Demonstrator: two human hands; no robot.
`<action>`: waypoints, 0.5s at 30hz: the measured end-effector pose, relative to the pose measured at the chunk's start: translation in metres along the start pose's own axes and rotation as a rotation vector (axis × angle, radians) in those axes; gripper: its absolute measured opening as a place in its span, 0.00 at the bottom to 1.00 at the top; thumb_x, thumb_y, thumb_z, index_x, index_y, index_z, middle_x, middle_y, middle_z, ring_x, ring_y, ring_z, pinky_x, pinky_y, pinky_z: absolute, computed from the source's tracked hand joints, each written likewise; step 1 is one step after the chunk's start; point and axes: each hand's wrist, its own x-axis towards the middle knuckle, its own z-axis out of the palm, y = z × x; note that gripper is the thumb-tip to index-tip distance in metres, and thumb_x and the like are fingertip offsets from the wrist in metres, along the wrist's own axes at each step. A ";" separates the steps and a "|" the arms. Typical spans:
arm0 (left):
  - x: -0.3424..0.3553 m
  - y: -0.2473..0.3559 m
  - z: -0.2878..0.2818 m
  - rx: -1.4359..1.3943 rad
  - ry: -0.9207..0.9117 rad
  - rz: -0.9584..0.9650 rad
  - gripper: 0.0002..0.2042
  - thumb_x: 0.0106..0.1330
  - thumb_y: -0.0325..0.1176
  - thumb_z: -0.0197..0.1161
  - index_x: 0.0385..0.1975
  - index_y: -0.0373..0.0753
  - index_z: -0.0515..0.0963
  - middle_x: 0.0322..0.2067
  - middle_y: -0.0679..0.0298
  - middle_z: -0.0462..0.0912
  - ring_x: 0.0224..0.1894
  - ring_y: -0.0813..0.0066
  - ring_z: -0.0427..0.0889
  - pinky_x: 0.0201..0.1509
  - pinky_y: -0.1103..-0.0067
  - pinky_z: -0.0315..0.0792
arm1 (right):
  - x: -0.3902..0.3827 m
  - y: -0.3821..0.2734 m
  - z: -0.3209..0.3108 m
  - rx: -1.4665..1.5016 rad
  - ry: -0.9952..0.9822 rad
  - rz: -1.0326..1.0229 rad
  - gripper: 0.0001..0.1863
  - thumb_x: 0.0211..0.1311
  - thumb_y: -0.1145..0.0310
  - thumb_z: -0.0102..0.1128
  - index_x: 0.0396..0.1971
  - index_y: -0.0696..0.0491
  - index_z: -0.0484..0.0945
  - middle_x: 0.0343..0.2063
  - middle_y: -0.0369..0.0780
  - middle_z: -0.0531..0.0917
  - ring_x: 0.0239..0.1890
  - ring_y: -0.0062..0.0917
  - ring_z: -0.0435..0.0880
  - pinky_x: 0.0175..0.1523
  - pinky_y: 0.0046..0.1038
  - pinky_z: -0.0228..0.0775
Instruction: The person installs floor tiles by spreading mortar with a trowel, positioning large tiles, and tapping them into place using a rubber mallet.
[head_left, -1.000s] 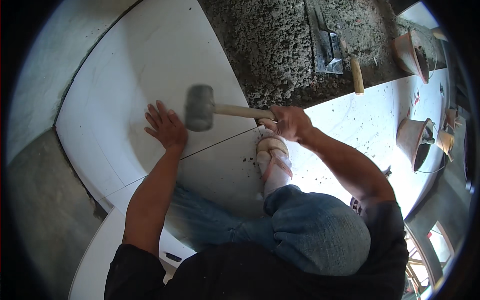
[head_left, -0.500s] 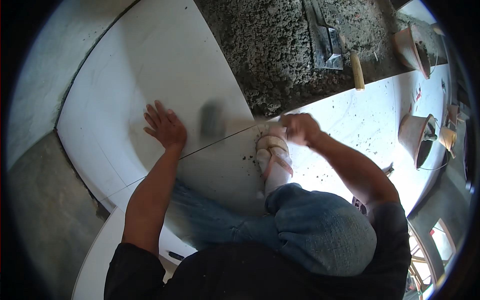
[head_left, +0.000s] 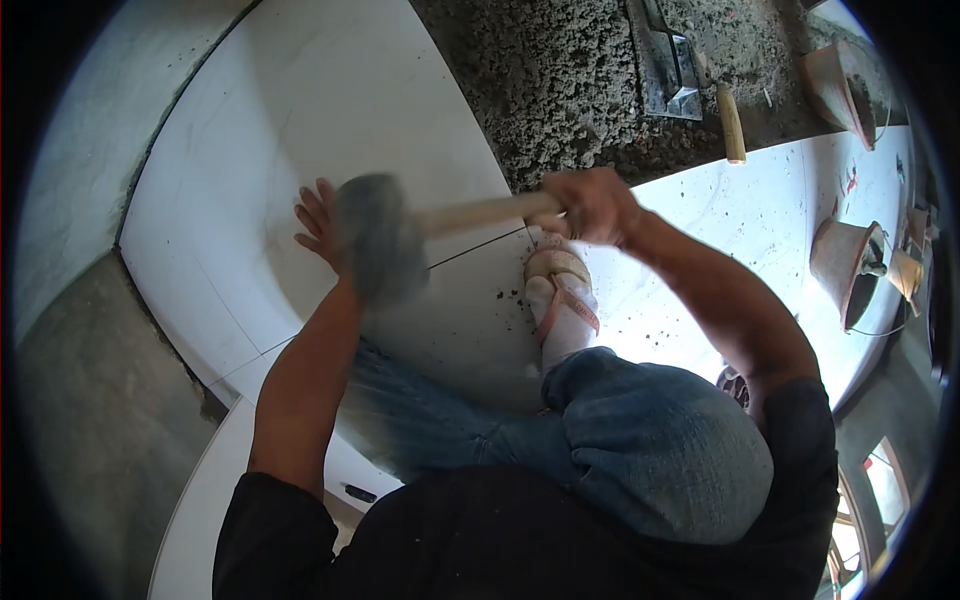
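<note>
My right hand [head_left: 590, 207] is wrapped round the wooden handle of a rubber mallet [head_left: 380, 240]. The dark grey mallet head is raised above a large white floor tile [head_left: 300, 110] and blurred by motion. It partly covers my left hand [head_left: 318, 225], which lies on the tile with its fingers spread. A thin dark joint line [head_left: 478, 247] parts this tile from the one nearer me. Beyond the tile's right edge lies a bed of rough grey mortar [head_left: 560, 90].
A steel trowel [head_left: 672, 75] and a wooden handle [head_left: 732, 125] lie on the mortar at the far right. Two buckets [head_left: 838, 262] stand on the right. Mortar crumbs dot the bright tiles there. Grey walls [head_left: 100, 350] border the left side. My sandalled foot [head_left: 562, 290] rests on the tiles.
The mallet has come up off the tile and nearer the camera, its head now overlapping my left hand. My left hand stays spread on the tile.
</note>
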 end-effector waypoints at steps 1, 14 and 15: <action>-0.001 0.010 -0.005 0.121 0.076 -0.051 0.27 0.72 0.44 0.40 0.69 0.43 0.53 0.71 0.51 0.47 0.72 0.47 0.42 0.68 0.44 0.38 | 0.006 0.011 -0.002 -0.166 -0.157 0.296 0.36 0.61 0.30 0.39 0.31 0.53 0.75 0.17 0.43 0.79 0.22 0.36 0.82 0.31 0.38 0.76; -0.113 0.103 0.022 0.053 -0.151 0.687 0.36 0.59 0.57 0.54 0.66 0.45 0.60 0.71 0.56 0.45 0.73 0.50 0.38 0.68 0.41 0.27 | 0.081 0.017 -0.033 0.084 0.054 0.559 0.43 0.65 0.34 0.37 0.28 0.66 0.79 0.25 0.60 0.80 0.35 0.55 0.82 0.43 0.47 0.73; -0.093 0.102 0.020 0.091 -0.176 0.782 0.37 0.58 0.60 0.54 0.66 0.47 0.61 0.71 0.58 0.45 0.73 0.51 0.38 0.68 0.41 0.27 | 0.079 0.007 -0.040 0.095 0.022 0.556 0.41 0.66 0.36 0.37 0.30 0.66 0.79 0.26 0.61 0.80 0.36 0.55 0.81 0.44 0.47 0.73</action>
